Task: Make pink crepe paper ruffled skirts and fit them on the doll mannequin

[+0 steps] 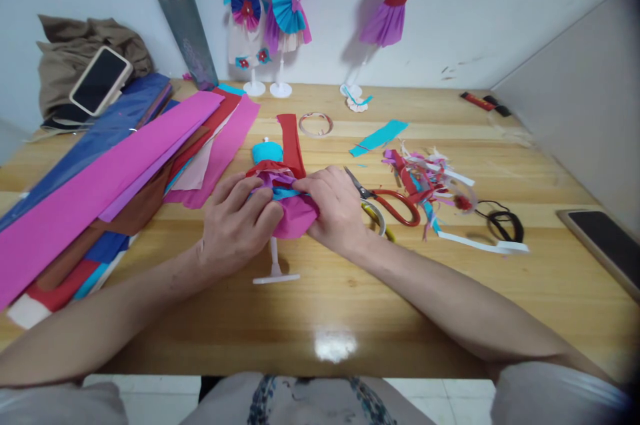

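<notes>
A small dress form on a white stand [275, 269] is in front of me, tilted, its base resting on the table. It wears a crepe paper dress with a bright blue top [267, 151], a red layer and a magenta skirt [299, 217]. Across its waist runs a narrow blue paper strip [286, 193]. My left hand [240, 221] is closed on the left side of the dress, fingers curled at the waist. From the right, my right hand [336, 207] pinches the dress near the end of the blue strip. Both thumb tips are partly hidden by paper.
Red-handled scissors [400, 207] and a tape roll [375, 217] lie beside my right hand, near paper scraps [433, 178]. Folded crepe paper [125, 178] covers the left. Dressed forms [395, 5], a bottle [183, 25] and phones [101, 80] stand or lie around.
</notes>
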Demonstrator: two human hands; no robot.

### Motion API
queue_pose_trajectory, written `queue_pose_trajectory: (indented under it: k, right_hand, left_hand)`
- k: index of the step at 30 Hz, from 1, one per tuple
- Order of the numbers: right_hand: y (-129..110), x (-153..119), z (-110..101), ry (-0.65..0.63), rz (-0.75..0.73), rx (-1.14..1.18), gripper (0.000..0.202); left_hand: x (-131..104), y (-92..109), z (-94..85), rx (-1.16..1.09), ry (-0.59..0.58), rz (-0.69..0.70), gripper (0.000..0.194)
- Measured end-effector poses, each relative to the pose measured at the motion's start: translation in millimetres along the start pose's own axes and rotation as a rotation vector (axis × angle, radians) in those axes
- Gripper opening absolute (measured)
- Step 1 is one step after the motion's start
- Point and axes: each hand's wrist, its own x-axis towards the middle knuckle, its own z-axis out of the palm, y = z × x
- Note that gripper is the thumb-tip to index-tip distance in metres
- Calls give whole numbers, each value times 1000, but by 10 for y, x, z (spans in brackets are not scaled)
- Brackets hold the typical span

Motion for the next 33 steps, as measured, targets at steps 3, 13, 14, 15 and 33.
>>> queue_pose_trajectory:
  k: [3,13,14,15,33]
  right_hand:
    - [-3,8,3,-18,5,-20,12]
    - [6,24,3,-30,-17,-31,14]
    - [10,21,3,-38,-21,-33,15]
    - [14,19,3,-48,-24,-39,15]
    - [59,-15,26,-83,8,-46,19]
  left_hand:
    - [3,12,25,28,14,-22,14]
    - [-9,4,71,77,5,-59,12]
    - [-12,4,73,80,4,-63,12]
    - [-14,4,74,80,5,-68,12]
    - [-67,7,89,32,26,-76,11]
